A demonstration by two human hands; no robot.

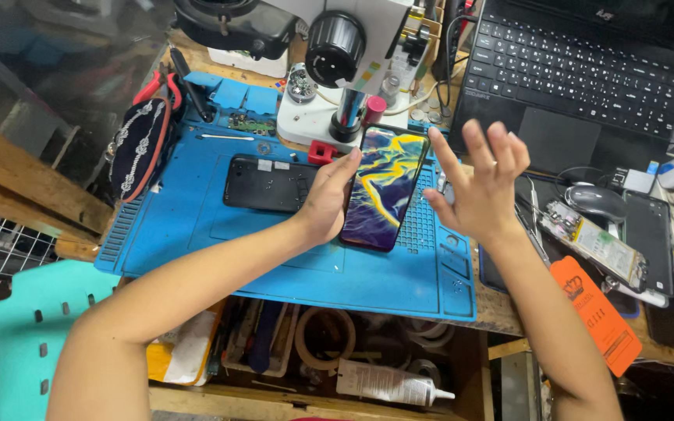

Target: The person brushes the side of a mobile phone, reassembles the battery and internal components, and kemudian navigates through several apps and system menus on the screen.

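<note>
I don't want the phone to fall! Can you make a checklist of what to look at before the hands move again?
1. Left hand holds the lit phone by its edge: ok.
2. Right hand is off the phone, fingers spread: not ok for support.
3. Blue mat lies under the phone: ok.
4. Black phone lies flat on the mat, apart from the lit one: ok.
5. Microscope base stands close behind the phone's top: cannot tell if touching.

Lit, tilted smartphone [384, 189] above mat
</note>
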